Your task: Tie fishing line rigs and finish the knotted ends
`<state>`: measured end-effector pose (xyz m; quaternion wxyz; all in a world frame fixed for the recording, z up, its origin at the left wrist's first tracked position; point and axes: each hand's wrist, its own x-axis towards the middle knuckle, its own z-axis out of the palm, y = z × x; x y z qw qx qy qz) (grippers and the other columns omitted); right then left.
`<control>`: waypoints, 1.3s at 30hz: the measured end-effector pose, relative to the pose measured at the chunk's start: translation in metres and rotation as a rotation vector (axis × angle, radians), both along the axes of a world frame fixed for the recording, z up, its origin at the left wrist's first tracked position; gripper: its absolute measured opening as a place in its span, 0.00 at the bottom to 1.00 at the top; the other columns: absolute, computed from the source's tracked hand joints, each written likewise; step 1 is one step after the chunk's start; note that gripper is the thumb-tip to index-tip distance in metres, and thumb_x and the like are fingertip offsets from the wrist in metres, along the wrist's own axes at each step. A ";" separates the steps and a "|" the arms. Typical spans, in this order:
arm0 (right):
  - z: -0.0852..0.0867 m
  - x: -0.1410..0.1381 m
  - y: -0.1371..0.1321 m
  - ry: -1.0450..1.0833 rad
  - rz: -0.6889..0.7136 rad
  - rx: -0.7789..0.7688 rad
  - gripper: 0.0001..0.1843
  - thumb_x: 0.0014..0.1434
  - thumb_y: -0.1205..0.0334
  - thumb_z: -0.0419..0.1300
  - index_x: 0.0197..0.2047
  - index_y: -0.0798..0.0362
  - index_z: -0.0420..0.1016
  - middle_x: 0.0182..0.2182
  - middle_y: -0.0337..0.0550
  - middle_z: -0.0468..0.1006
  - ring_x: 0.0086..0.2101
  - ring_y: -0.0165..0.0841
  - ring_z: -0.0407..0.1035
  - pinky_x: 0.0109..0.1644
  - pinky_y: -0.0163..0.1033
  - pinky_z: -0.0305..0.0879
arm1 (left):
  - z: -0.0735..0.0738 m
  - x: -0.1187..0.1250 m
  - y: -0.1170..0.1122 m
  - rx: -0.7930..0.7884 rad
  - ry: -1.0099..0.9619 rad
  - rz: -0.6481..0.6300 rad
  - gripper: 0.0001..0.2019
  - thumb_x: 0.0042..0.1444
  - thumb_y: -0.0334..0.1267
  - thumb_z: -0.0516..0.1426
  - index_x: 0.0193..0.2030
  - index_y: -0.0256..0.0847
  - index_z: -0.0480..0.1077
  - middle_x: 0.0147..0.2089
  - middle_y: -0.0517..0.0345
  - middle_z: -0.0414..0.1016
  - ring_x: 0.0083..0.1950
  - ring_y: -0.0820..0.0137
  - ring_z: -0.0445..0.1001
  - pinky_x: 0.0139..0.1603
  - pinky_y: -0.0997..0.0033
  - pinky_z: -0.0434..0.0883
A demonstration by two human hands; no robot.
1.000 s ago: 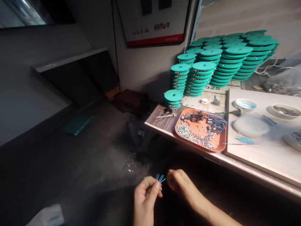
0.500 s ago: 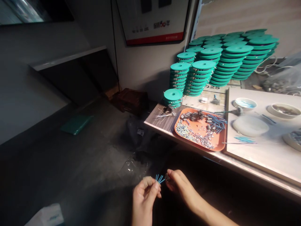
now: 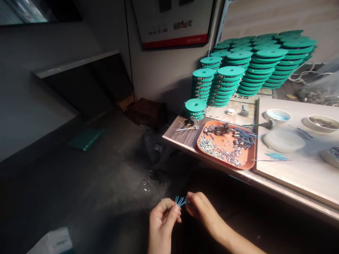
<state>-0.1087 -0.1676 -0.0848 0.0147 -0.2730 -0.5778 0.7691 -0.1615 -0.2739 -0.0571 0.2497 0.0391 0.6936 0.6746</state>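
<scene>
Several thin light-blue tubes (image 3: 179, 201) fan out from the fingertips of my left hand (image 3: 164, 216), which is closed in a pinch on their lower ends. Just to the right, my right hand (image 3: 199, 208) is closed around a small dark metallic connector (image 3: 187, 200). The connector is mostly covered by my fingers, and its near end is at the tip of the rightmost tube; whether they touch I cannot tell. Both hands are held in the air in front of the table edge, over the dark floor.
An orange tray (image 3: 227, 160) holds small metal parts and short tubes on the table. Behind it rise stacks of green spools (image 3: 230, 71). A board (image 3: 293, 176) at right bears a bowl (image 3: 278, 114) of blue tubes, a white lid (image 3: 284, 141) and loose blue tubes (image 3: 277, 156).
My right hand has moved slightly left, bringing the connector closer to the blue tubes. My left hand keeps its pinch in the same place. The view has shifted a little.
</scene>
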 end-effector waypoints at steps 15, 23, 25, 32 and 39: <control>0.004 0.002 0.003 0.024 0.054 0.078 0.26 0.56 0.43 0.43 0.14 0.51 0.51 0.15 0.32 0.51 0.21 0.27 0.47 0.26 0.35 0.46 | -0.002 -0.014 -0.010 0.077 -0.248 -0.230 0.12 0.44 0.41 0.61 0.21 0.36 0.66 0.20 0.62 0.65 0.22 0.76 0.63 0.24 0.77 0.63; 0.007 0.001 0.006 0.011 0.059 0.140 0.26 0.56 0.45 0.44 0.14 0.52 0.53 0.14 0.33 0.53 0.21 0.27 0.49 0.26 0.34 0.48 | 0.009 -0.012 -0.007 0.058 -0.320 -0.189 0.12 0.42 0.40 0.62 0.19 0.35 0.65 0.19 0.62 0.64 0.22 0.77 0.61 0.23 0.78 0.63; 0.007 0.001 0.006 0.006 0.052 0.151 0.26 0.56 0.44 0.43 0.14 0.52 0.54 0.15 0.33 0.54 0.21 0.27 0.50 0.26 0.34 0.48 | 0.010 -0.014 -0.007 0.062 -0.348 -0.215 0.11 0.43 0.38 0.61 0.19 0.36 0.65 0.19 0.62 0.64 0.22 0.76 0.62 0.23 0.77 0.63; 0.003 0.002 0.006 0.052 0.089 0.174 0.26 0.57 0.44 0.43 0.14 0.52 0.53 0.14 0.32 0.53 0.20 0.26 0.49 0.26 0.34 0.47 | 0.013 -0.016 -0.009 0.074 -0.429 -0.259 0.10 0.44 0.36 0.60 0.20 0.35 0.65 0.20 0.61 0.65 0.23 0.76 0.62 0.23 0.77 0.62; 0.003 0.002 0.007 0.080 0.114 0.210 0.27 0.57 0.45 0.43 0.14 0.52 0.52 0.14 0.32 0.53 0.19 0.26 0.49 0.25 0.34 0.46 | 0.013 -0.016 -0.009 0.073 -0.451 -0.257 0.10 0.44 0.35 0.60 0.20 0.36 0.64 0.20 0.61 0.65 0.22 0.76 0.62 0.23 0.77 0.62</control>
